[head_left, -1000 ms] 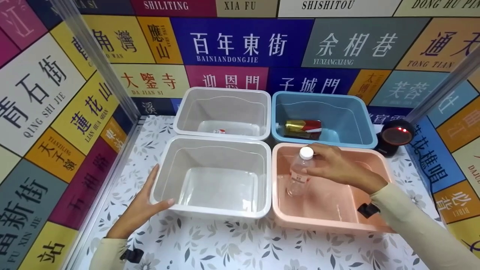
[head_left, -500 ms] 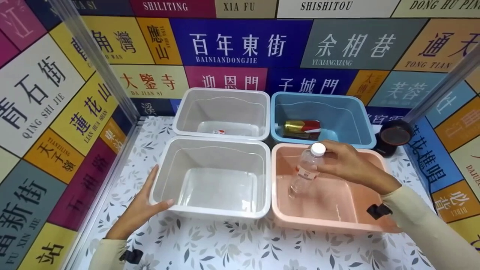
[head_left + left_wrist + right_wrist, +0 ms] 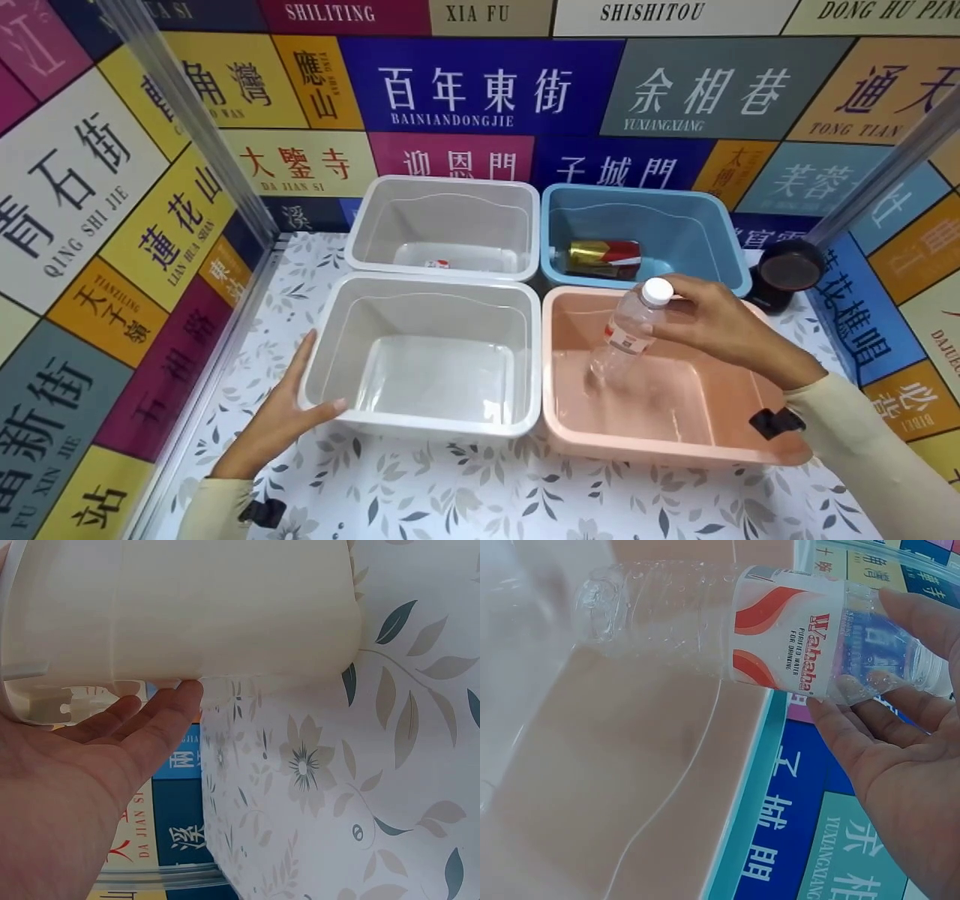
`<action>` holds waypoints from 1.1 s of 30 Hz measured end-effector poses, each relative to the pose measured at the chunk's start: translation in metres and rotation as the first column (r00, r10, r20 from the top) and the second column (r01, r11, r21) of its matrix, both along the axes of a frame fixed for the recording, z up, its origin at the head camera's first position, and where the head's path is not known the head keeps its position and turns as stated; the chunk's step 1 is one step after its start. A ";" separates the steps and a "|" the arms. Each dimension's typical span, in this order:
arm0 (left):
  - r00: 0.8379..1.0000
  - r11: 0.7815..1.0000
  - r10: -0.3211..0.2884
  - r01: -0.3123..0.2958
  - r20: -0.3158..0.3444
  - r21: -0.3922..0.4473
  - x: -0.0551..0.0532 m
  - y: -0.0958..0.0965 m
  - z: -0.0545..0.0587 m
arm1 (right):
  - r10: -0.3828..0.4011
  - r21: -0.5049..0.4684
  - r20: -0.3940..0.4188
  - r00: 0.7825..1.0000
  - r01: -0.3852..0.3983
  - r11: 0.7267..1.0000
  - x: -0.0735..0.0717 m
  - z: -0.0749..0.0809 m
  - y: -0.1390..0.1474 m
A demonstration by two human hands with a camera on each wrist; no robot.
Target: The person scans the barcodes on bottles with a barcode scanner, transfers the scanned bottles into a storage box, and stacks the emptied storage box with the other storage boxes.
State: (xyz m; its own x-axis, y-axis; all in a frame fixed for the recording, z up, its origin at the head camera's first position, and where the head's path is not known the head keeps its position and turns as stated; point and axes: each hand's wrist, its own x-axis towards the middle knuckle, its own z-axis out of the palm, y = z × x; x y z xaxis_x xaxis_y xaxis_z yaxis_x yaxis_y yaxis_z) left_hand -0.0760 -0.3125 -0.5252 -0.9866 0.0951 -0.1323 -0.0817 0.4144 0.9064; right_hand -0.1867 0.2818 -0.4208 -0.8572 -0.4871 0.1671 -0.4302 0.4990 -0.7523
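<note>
In the head view, my right hand (image 3: 705,319) grips a clear plastic water bottle (image 3: 630,334) by its upper part, below the white cap. The bottle leans over the pink bin (image 3: 675,446), its base lower and to the left. In the right wrist view, the bottle's red and white label (image 3: 784,630) reads Wahaha, and the thumb and fingers lie around the shoulder. My left hand (image 3: 289,405) rests at the left side of the near white bin (image 3: 442,424), thumb over the rim. Its straight fingers (image 3: 169,716) touch the bin's outer wall in the left wrist view.
Behind stand a grey-white bin (image 3: 450,184) with a red and white item (image 3: 437,264) at its bottom, and a blue bin (image 3: 675,225) holding a gold and red container (image 3: 604,257) on its side. A black round-headed device (image 3: 787,274) stands at right. Printed walls surround the floral tabletop (image 3: 450,495).
My right hand has moved right and slightly toward me with the bottle, which tilts more. The device's red lights have gone out. My left hand has kept its place.
</note>
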 end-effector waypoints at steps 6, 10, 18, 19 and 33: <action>1.000 1.000 0.004 -0.004 0.010 -0.006 0.001 0.000 0.003 | -0.017 0.012 -0.029 0.999 0.018 1.000 0.001 0.005 0.007; 1.000 1.000 0.007 -0.007 0.015 -0.003 0.001 0.000 0.004 | -0.015 -0.002 -0.044 0.999 0.015 1.000 0.002 0.011 0.009; 1.000 1.000 0.006 -0.006 0.017 -0.002 0.001 -0.001 0.001 | -0.043 -0.004 -0.073 0.996 0.043 0.999 0.002 0.018 0.018; 1.000 1.000 0.006 -0.006 0.020 -0.002 0.001 -0.001 0.001 | -0.049 0.001 -0.073 0.996 0.050 0.999 0.002 0.019 0.019; 1.000 1.000 -0.009 0.009 0.012 -0.015 0.001 -0.001 0.001 | -0.148 0.039 -0.092 0.985 0.152 0.988 0.010 0.031 0.032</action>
